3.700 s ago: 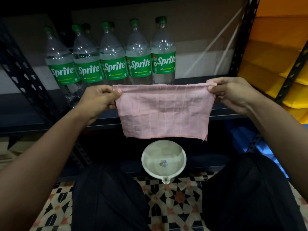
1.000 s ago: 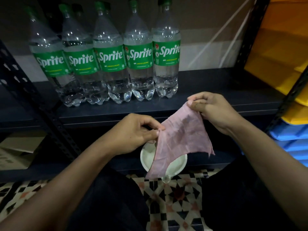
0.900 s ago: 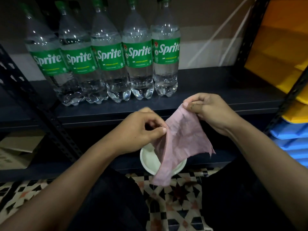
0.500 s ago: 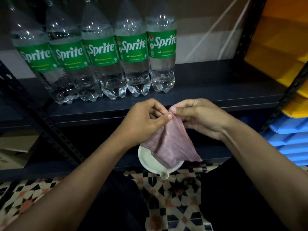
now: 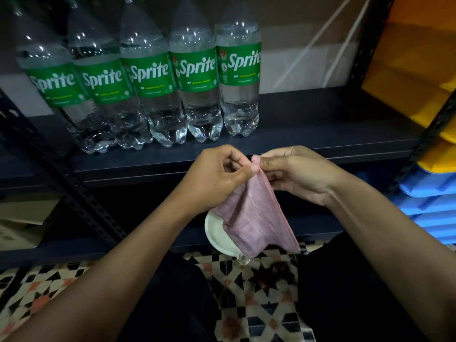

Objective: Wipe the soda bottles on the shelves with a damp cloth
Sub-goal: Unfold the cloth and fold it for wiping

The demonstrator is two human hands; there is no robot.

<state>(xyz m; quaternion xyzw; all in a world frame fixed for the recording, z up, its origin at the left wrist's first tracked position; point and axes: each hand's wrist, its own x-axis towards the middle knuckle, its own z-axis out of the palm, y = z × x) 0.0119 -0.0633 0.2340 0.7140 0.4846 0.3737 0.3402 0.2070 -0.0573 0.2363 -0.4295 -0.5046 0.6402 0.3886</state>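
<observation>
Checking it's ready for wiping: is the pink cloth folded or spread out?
Folded: the pink cloth hangs doubled, its top corners pinched together by the left hand and right hand.

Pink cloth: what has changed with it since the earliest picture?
The left hand and right hand came together, folding the pink cloth that was stretched flat between them; both still pinch its top corners. The Sprite bottles and white bowl stayed put.

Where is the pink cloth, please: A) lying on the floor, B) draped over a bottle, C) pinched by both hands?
C: the left hand and right hand pinch the pink cloth at its top, and it hangs over the white bowl.
</observation>
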